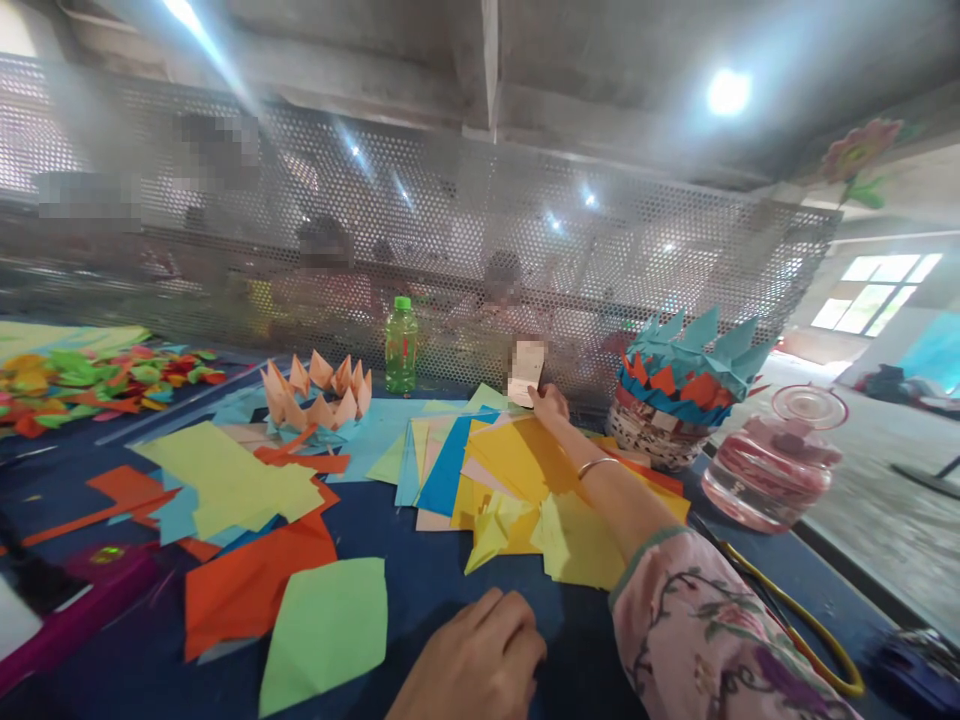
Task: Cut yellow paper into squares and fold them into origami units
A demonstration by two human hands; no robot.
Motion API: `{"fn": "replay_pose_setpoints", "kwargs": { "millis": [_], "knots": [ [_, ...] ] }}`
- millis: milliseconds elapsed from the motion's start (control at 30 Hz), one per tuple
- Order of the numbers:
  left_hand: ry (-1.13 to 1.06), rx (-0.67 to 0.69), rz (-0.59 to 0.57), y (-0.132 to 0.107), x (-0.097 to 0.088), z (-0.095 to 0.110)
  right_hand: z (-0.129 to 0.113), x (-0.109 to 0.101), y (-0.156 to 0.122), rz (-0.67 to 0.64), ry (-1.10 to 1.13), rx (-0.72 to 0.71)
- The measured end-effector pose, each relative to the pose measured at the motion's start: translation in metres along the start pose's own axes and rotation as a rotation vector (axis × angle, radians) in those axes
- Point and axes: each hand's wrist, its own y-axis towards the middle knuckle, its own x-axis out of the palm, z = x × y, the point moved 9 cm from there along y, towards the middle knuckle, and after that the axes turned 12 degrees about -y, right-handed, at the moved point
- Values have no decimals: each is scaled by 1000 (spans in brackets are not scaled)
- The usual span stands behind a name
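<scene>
My right hand (550, 403) reaches across the navy table (450, 620) and pinches a small white card (526, 370), partly blurred out. A pink floral sleeve (712, 640) and a thin metal bangle (598, 465) mark that arm, which passes over a fanned stack of coloured paper sheets (480, 480). My left hand (476, 655) rests near the table's front, fingers curled around nothing visible. Closest to it lie a pale green paper sheet (326, 635) and an orange sheet (251, 590). Yellow-green sheets (229, 480) lie further left.
A peach folded-paper lotus (319, 395), a green bottle (400, 345), a woven basket with teal paper points (675, 370) and a lidded glass jar (772, 470) stand at the back. Cut paper shapes (97, 380) are heaped left. Behind a perforated metal screen (420, 200), blurred people sit.
</scene>
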Motion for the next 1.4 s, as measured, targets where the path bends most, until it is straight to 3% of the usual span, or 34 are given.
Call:
{"fn": "replay_pose_setpoints", "kwargs": {
  "millis": [233, 433, 700, 1067, 1400],
  "knots": [
    [-30, 3, -25, 1, 3, -1, 8, -6, -3, 47, -27, 26],
    [-5, 36, 66, 0, 13, -6, 6, -4, -10, 46, -48, -38],
    [-38, 12, 49, -2, 20, -12, 9, -6, -12, 65, -63, -81],
    [-5, -5, -30, 1, 1, -1, 3, -7, 1, 37, -76, -32],
    [8, 24, 2, 0, 3, -2, -7, -4, -7, 27, -84, 18]
  ]
}}
